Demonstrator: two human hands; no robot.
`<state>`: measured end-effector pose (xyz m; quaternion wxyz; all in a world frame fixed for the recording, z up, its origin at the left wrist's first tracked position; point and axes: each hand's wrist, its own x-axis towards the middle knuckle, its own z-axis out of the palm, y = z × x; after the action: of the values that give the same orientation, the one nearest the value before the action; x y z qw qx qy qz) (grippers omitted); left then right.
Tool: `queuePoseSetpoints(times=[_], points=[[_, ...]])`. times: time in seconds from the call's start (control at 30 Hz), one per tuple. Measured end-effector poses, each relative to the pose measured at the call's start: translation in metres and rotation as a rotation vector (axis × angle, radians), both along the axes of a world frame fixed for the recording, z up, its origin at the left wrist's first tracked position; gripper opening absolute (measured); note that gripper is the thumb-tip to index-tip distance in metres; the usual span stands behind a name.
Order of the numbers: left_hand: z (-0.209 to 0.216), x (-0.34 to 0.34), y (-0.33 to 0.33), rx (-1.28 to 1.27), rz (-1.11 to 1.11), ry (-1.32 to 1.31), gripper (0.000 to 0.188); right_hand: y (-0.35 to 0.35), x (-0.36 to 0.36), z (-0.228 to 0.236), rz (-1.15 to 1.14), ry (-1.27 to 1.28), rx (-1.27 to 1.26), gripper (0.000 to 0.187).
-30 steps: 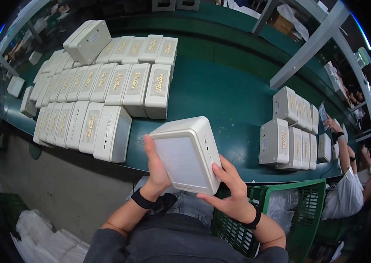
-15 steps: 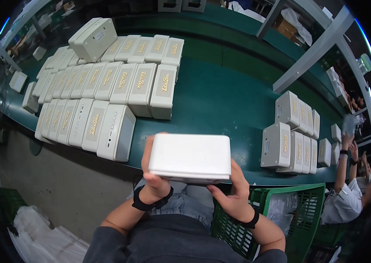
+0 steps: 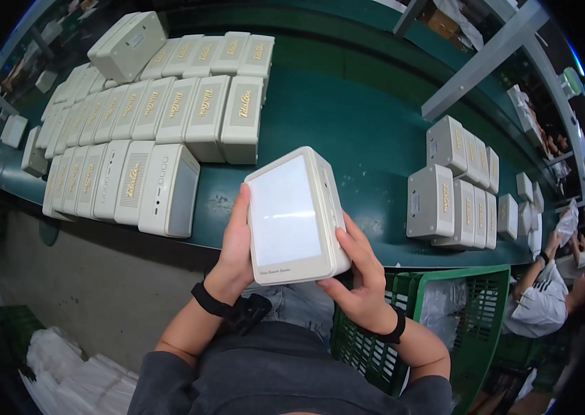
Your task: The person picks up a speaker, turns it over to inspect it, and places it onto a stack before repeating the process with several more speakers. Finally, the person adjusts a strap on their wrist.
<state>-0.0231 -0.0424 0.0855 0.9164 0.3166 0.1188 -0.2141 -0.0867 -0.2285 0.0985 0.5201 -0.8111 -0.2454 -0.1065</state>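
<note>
Between my two hands I hold a cream box-shaped speaker [image 3: 284, 211], tilted, with its glossy white screen-like panel facing up toward me. My left hand [image 3: 236, 238] grips its left side, thumb along the edge and the other fingers hidden behind it. On the opposite side my right hand [image 3: 360, 280] is closed around the lower right corner, fingers on the side face and thumb at the bottom. Both wrists wear black bands. The speaker is held over the near edge of the green table [image 3: 368, 187], in front of my body.
Rows of matching speakers [image 3: 204, 117] stand at the left, with one lying on top [image 3: 126, 47]. A smaller group [image 3: 430, 202] stands at the right. A green crate [image 3: 465, 339] with clear plastic bags sits by my right arm. A co-worker [image 3: 544, 297] handles plastic at far right.
The speaker has been turned in my hands: its plain white side faced me before, and now its panel does. Both hands have shifted grip around it. My view has moved slightly.
</note>
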Motion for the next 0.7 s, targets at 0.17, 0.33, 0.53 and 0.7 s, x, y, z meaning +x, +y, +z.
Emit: queuePoseSetpoints(times=[0.17, 0.33, 0.53, 0.7], points=[[-0.002, -0.002, 0.003, 0.055, -0.014, -0.003, 0.053, 0.004, -0.005, -0.001, 0.003, 0.216, 0.212, 0.073], [-0.004, -0.004, 0.001, 0.031, -0.041, -0.029, 0.054, 0.006, -0.005, 0.012, -0.001, 0.474, 0.478, 0.074], [-0.008, -0.003, 0.001, 0.24, 0.029, -0.264, 0.054, -0.005, 0.006, 0.016, -0.099, 0.802, 0.718, 0.073], [0.009, 0.0, 0.001, 0.4, 0.076, -0.685, 0.062, -0.016, 0.013, 0.013, -0.067, 0.942, 0.926, 0.069]])
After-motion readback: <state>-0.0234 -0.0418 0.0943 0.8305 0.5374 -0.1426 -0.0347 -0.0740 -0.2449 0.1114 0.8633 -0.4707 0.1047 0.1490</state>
